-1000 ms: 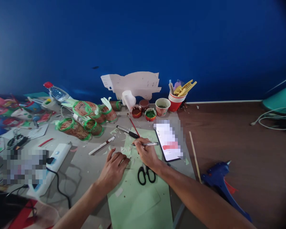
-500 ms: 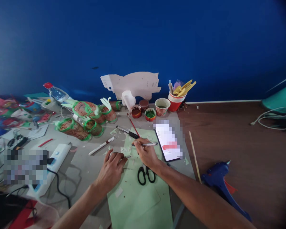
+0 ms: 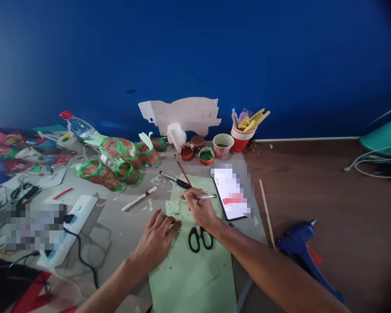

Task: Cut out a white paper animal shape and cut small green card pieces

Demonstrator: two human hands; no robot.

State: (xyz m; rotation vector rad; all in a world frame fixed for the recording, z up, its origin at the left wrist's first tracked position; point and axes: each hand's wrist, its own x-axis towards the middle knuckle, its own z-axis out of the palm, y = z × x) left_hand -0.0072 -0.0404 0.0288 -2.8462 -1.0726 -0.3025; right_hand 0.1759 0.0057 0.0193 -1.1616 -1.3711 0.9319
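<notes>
Pale green paper sheet (image 3: 195,269) lies flat on the grey work surface (image 3: 117,226) directly before us, its near end running off the lower edge of view. We record the left hand (image 3: 156,241) pressed palm-down on the sheet's left margin, fingers spread and holding nothing. The right hand (image 3: 200,211) is closed round one slim silver pen (image 3: 200,197), whose tip meets the upper part of the sheet. One pair of black-handled scissors (image 3: 200,238) rests on the sheet just below the right hand. Small green offcuts are scattered about the sheet's upper left corner.

Just right of the sheet we note one phone (image 3: 231,195), screen up. Above the sheet lie one black marker (image 3: 174,179) and one thin red-handled brush (image 3: 182,170); to the left, one white pen (image 3: 139,198).

Along the blue wall (image 3: 195,56) we count three small paint pots (image 3: 195,150), two with reddish-brown contents and one with green (image 3: 206,155); one patterned paper cup (image 3: 223,145) with dark residue; and one red cup (image 3: 241,138) holding yellow plastic pieces. One white card cut-out (image 3: 182,114) leans on the wall.

Well right, on the brown floor (image 3: 329,195), lie one wooden stick (image 3: 266,213) and one blue glue gun (image 3: 304,252).
</notes>
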